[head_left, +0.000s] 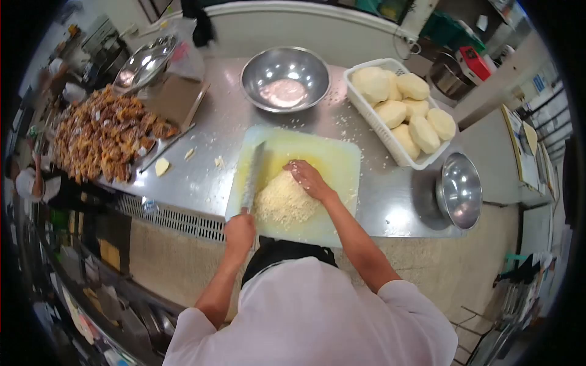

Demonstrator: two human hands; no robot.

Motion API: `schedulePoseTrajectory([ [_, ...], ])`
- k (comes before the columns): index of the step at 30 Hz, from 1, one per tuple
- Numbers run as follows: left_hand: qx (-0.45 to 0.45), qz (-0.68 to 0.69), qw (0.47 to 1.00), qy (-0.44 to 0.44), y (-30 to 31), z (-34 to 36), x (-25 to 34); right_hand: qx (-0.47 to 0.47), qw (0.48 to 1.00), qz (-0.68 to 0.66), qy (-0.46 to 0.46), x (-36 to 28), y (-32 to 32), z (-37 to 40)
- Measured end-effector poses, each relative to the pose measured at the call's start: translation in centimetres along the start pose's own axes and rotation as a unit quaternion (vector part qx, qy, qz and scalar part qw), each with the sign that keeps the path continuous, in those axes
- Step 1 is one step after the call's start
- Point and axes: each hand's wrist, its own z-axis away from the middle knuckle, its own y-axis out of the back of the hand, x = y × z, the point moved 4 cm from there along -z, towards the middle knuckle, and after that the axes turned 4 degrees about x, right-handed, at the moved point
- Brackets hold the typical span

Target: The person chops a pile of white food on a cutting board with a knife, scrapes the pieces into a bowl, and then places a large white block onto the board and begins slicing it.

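My left hand (240,230) is wrapped round the handle of a broad knife (251,178), whose blade points away from me along the left side of the cutting board (342,160). Pale bits cling to the blade. Beside it, a heap of finely chopped pale food (285,200) is piled on the yellow-stained board. My right hand (307,177) rests on the far right side of this heap, fingers bent over it and pointing left. Whether anything lies under those fingers is hidden.
A steel bowl (285,79) stands behind the board. Large peeled pale roots (390,113) fill a white basket (360,100) at the back right. Another steel bowl (459,190) sits at the right edge. A brown heap of food pieces (107,134) covers the left end.
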Motion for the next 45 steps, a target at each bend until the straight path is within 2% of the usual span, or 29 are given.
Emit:
schedulePoseTrajectory([
  [3,-0.008,0.039,0.999,0.016,0.3,0.8,1.9,-0.082,0.992,-0.088,-0.033,-1.3,0.4,1.5],
  [5,-0.008,0.069,0.997,0.016,1.4,1.3,1.5,-0.024,0.990,-0.139,0.017,-1.5,2.0,2.1],
  [6,-0.014,0.137,0.988,0.066,1.9,1.4,0.1,-0.032,0.989,-0.143,0.015,-1.5,2.5,2.5],
  [8,-0.024,0.263,0.955,0.138,0.6,2.8,-4.7,0.095,0.985,-0.145,0.020,-1.5,4.1,3.5],
  [9,-0.027,0.261,0.955,0.139,1.0,3.8,-5.7,0.095,0.984,-0.146,0.018,-1.5,3.9,4.1],
  [10,-0.034,0.392,0.891,0.225,1.1,4.9,-6.8,0.142,0.981,-0.132,-0.017,-1.3,4.0,4.9],
  [11,-0.041,0.512,0.802,0.306,0.7,6.0,-7.2,0.189,0.974,-0.117,-0.052,-1.0,4.1,5.8],
  [14,-0.046,0.527,0.778,0.339,-2.0,8.3,-6.4,0.215,0.973,-0.048,-0.063,-2.1,2.1,7.7],
  [16,-0.051,0.532,0.770,0.348,-3.3,8.0,-2.4,0.230,0.971,0.020,-0.063,-3.2,0.2,8.1],
  [18,-0.082,0.555,0.765,0.316,-6.5,7.4,1.0,0.234,0.969,0.051,-0.061,-3.9,-1.1,7.4],
  [20,-0.134,0.544,0.790,0.249,-7.3,5.3,4.0,0.277,0.957,-0.028,-0.082,-4.5,-1.2,6.5],
  [23,-0.163,0.572,0.774,0.218,-8.2,3.2,6.5,0.321,0.934,-0.113,-0.109,-4.3,-0.7,5.9],
  [24,-0.183,0.572,0.766,0.229,-7.2,2.5,7.0,0.343,0.917,-0.161,-0.128,-4.0,-0.4,5.5],
  [27,-0.191,0.579,0.754,0.244,-5.2,1.5,7.4,0.338,0.912,-0.189,-0.136,-4.3,0.2,4.7],
  [29,-0.182,0.583,0.758,0.228,-3.3,0.7,7.6,0.345,0.909,-0.205,-0.112,-5.3,0.8,3.3],
  [31,-0.157,0.610,0.737,0.245,0.2,-0.7,8.7,0.354,0.905,-0.222,-0.085,-7.3,2.2,1.0],
  [33,-0.138,0.597,0.756,0.228,2.9,-3.2,9.8,0.333,0.922,-0.200,-0.012,-9.4,4.2,-2.4],
  [37,-0.031,0.568,0.810,0.143,7.6,-11.6,12.3,0.345,0.929,-0.112,0.068,-10.9,8.6,-12.3],
  [39,0.021,0.562,0.818,0.122,7.3,-17.3,13.2,0.317,0.928,-0.192,-0.021,-10.7,10.9,-17.2],
  [41,0.082,0.492,0.860,0.106,6.8,-22.5,14.3,0.359,0.919,-0.159,-0.044,-7.8,12.1,-20.8],
  [42,0.088,0.494,0.859,0.104,6.1,-24.5,13.7,0.399,0.906,-0.138,-0.002,-6.4,12.3,-21.0],
  [43,0.088,0.349,0.929,0.083,5.4,-26.3,13.0,0.438,0.891,-0.116,0.042,-5.0,12.8,-20.9],
  [44,0.089,0.196,0.975,0.061,5.5,-27.5,12.7,0.463,0.880,-0.040,0.092,-4.1,13.0,-19.4],
  [45,0.137,0.181,0.973,0.035,6.5,-26.3,12.6,0.490,0.859,0.034,0.146,-4.1,13.5,-17.3],
])
